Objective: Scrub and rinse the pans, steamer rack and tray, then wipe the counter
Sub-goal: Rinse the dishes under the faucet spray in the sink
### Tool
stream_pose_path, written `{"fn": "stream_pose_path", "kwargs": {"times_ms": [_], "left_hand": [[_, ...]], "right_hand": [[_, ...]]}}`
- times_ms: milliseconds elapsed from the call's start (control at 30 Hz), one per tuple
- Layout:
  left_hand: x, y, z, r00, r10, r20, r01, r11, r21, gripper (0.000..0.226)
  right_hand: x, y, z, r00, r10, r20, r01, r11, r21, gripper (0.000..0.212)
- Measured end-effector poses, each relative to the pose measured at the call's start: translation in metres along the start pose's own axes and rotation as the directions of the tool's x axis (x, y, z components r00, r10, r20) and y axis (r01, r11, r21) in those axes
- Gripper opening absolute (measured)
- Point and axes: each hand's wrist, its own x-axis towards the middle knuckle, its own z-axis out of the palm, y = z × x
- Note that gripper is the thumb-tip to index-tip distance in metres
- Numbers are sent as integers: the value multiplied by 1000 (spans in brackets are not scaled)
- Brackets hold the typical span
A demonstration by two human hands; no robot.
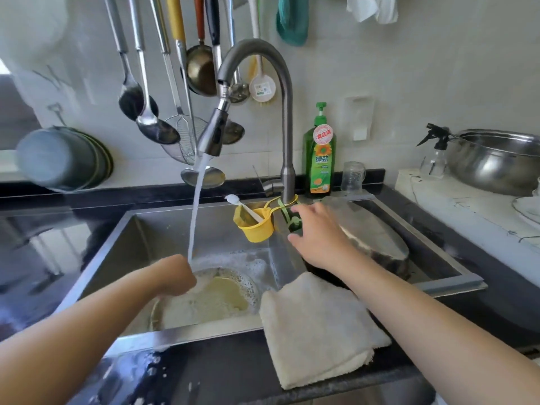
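Water runs from the curved steel pull-down tap (257,92) in a white stream that lands at the lower centre of the frame, right beside the left hand (175,276). That hand is curled down into the stainless steel sink (163,229) and seems to grip the near edge of the round perforated steamer rack (230,290), though the fingers are hidden behind the knuckles, so the grasp itself is a judgement. The rack lies tilted in sudsy water, probably so the stream can sweep the foam off it, which suggests rinsing is under way. The right hand (318,238) reaches toward the right centre of the frame with fingers spread and relaxed, holding nothing; it hovers over the rim of an upturned metal pan (377,235) leaning in the right side of the sink, close to the small yellow hanging strainer cup (257,226) tied to the tap's base. Whether the fingertips touch the pan cannot be told. A folded cream cloth (318,328) is draped over the sink's front edge onto the dark surface (482,305), between the two forearms, likely kept ready for wiping. A green bottle of dish soap (320,159) stands behind the sink.
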Motion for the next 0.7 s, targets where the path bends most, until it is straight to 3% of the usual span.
{"fn": "stream_pose_path", "kwargs": {"times_ms": [133, 200, 267, 300, 367, 433, 533, 700], "left_hand": [[16, -61, 4, 959, -220, 180, 253, 949, -190, 24], [49, -95, 19, 925, -288, 248, 341, 917, -208, 36], [65, -108, 37, 915, -274, 297, 321, 939, -124, 56], [63, -105, 44, 902, -253, 351, 296, 952, -74, 52], [62, -96, 58, 850, -269, 453, 345, 934, -95, 18], [68, -93, 76, 795, -289, 533, 444, 876, -188, 19], [77, -94, 88, 789, -302, 535, 537, 761, -364, 25], [86, -95, 96, 797, -364, 482, 583, 674, -454, 28]], "right_hand": [[47, -45, 48, 997, 22, 68, -39, 967, 253, 42], [56, -55, 75, 999, 31, 29, -39, 940, 339, 33], [55, -55, 104, 999, 42, 26, -49, 919, 392, 25], [50, -51, 114, 998, 37, 57, -57, 914, 402, 24], [55, -44, 128, 994, 36, 103, -78, 895, 438, 22], [66, -36, 130, 994, 86, 74, -111, 869, 482, 18], [72, -29, 130, 987, 144, 73, -162, 864, 477, 15], [69, -31, 133, 982, 146, 119, -187, 841, 508, 18]]}}
